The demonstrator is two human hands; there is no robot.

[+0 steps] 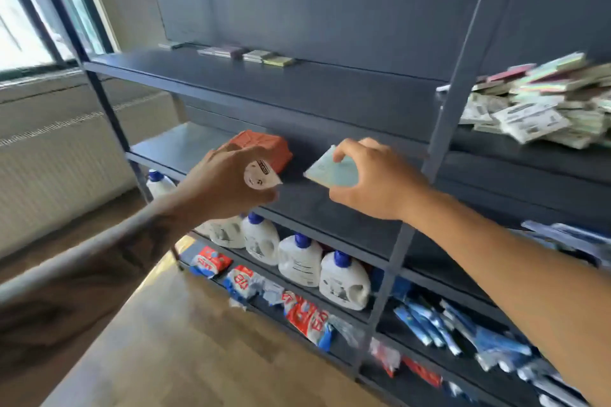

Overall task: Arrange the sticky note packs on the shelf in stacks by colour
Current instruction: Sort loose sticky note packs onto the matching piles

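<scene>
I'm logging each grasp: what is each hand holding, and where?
Left hand grips an orange pack by its near end. Right hand pinches a pale blue pack at its right edges.

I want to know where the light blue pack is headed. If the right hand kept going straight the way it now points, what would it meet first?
Probably the dark front edge of the shelf above it; depth is unclear. The right hand pinches the light blue pack, angled up and left.

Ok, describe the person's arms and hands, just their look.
Both forearms are bare, with no sleeves in view. The left forearm carries dark tattoo markings along its length. The left hand and right hand show no gloves, rings or watch. The frame is blurred, so finer detail cannot be told.
</scene>
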